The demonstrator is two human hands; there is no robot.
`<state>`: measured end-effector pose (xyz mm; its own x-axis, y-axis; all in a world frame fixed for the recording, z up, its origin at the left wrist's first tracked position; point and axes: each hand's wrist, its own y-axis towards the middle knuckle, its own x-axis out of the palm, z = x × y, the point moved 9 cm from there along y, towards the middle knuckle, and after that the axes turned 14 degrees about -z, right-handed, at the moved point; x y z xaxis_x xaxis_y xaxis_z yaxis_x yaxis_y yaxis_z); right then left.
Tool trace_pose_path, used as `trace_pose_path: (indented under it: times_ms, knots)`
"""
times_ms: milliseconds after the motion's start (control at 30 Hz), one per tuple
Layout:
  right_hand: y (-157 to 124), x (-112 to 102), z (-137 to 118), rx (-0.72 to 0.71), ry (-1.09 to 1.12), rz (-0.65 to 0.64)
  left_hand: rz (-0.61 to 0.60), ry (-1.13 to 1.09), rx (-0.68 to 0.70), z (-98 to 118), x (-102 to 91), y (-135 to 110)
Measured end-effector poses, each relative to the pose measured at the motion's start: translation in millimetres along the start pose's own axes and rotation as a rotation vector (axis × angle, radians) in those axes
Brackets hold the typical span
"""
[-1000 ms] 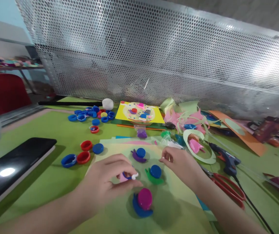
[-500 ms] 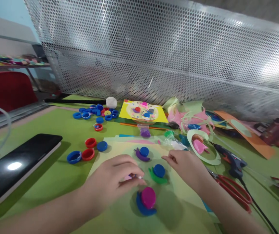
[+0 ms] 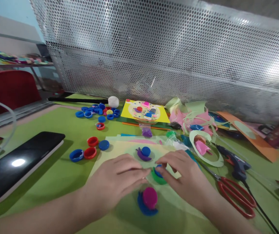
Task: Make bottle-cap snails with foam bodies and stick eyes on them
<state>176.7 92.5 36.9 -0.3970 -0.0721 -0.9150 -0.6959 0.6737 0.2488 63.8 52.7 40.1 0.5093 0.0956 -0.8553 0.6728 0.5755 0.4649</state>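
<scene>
My left hand [image 3: 118, 182] is closed in a pinch, its fingertips at the head end of a green clay snail [image 3: 157, 178] whose shell is a blue bottle cap. Between those fingers is something tiny and pale that I cannot make out. My right hand [image 3: 182, 174] curls over the same snail, thumb and fingers gripping about its cap. Behind lies a purple clay snail [image 3: 143, 154] with a blue cap. Nearer to me sits a blue clay snail [image 3: 146, 204] with a magenta cap. All three rest on pale paper [image 3: 115, 144].
At left are a phone [image 3: 24, 162], loose red and blue caps [image 3: 90, 152] and a pile of blue caps [image 3: 98, 110]. A decorated plate [image 3: 143, 112] on yellow card stands behind. Red-handled scissors [image 3: 237, 196], a glue gun [image 3: 237, 165] and paper scraps [image 3: 190, 113] lie right.
My right hand has moved left and down onto the green snail, its fingers now at the cap. My left fingertips have moved slightly right and up, to the snail's head end. The view shifted slightly.
</scene>
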Motion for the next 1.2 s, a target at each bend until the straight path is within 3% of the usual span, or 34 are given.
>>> trace_pose_path:
  times_ms: [100, 200, 367, 600, 700, 900, 1033, 1200]
  knots:
    - [-3.0, 2.9, -20.5, -0.092, 0.143, -0.017, -0.028, 0.036, -0.018, 1.3, 5.9, -2.3]
    - [-5.4, 11.9, -26.1, -0.089, 0.234, -0.044, -0.041, 0.083, 0.013, 10.0, 8.4, -3.6]
    - [-5.9, 20.4, -28.1, -0.119, 0.285, -0.078, 0.056, 0.255, 0.135, 30.9, 0.3, -2.5]
    - [-2.6, 17.9, -16.4, 0.024, 0.415, -0.073, 0.097, 0.170, 0.142, 26.3, -3.0, -9.3]
    - [-4.2, 16.2, -12.8, 0.038, 0.417, -0.004, 0.083, 0.176, 0.112, 24.9, -2.2, -12.5]
    - [-4.7, 19.3, -9.6, 0.060, 0.435, 0.015, 0.111, 0.198, 0.059, 23.5, -2.3, -14.2]
    - [-3.1, 15.1, -15.3, 0.043, 0.359, 0.009, 0.089, -0.012, -0.071, 5.6, 3.5, -10.7]
    - [-5.7, 1.1, -11.1, 0.038, 0.092, 0.121, -0.012, -0.231, -0.210, -11.3, 13.4, -9.1]
